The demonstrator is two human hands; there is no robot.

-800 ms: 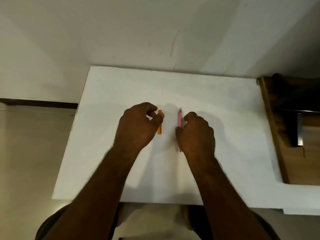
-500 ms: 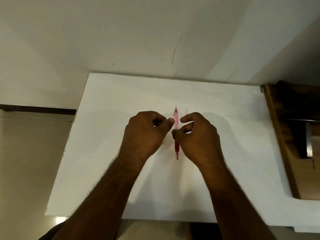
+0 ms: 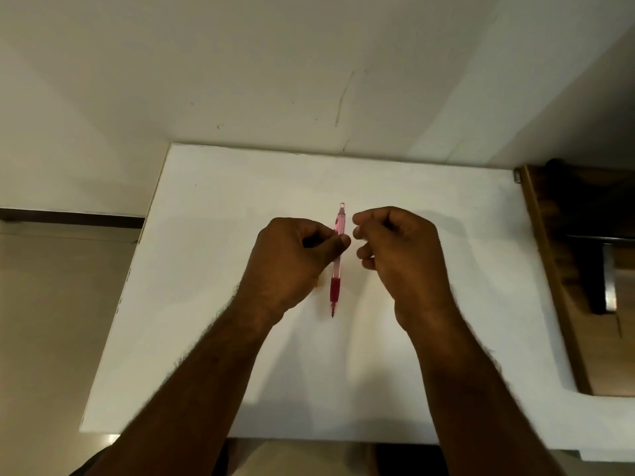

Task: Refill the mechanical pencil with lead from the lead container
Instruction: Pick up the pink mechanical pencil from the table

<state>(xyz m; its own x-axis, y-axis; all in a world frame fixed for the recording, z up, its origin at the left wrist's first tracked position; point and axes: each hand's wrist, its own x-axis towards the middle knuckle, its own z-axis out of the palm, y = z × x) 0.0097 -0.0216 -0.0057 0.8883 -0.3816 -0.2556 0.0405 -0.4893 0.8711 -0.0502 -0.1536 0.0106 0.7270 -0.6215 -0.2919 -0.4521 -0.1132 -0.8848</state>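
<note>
A pink translucent mechanical pencil (image 3: 337, 269) with a dark red grip points its tip toward me and its cap end away. My left hand (image 3: 295, 262) pinches it at mid-barrel between thumb and fingers, above the white table (image 3: 213, 207). My right hand (image 3: 398, 255) hovers just right of the pencil with loosely curled fingers, a small gap away from the barrel and holding nothing. Only a sliver of the orange lead container (image 3: 318, 285) shows below my left hand; the rest is hidden.
The table meets a pale wall at its far edge. A dark wooden piece of furniture (image 3: 563, 269) stands against the table's right side. Beige floor lies beyond the left edge.
My right hand has let go of the pencil and drawn a little to the right. My left hand now holds the pencil, and the lead container has disappeared under that hand.
</note>
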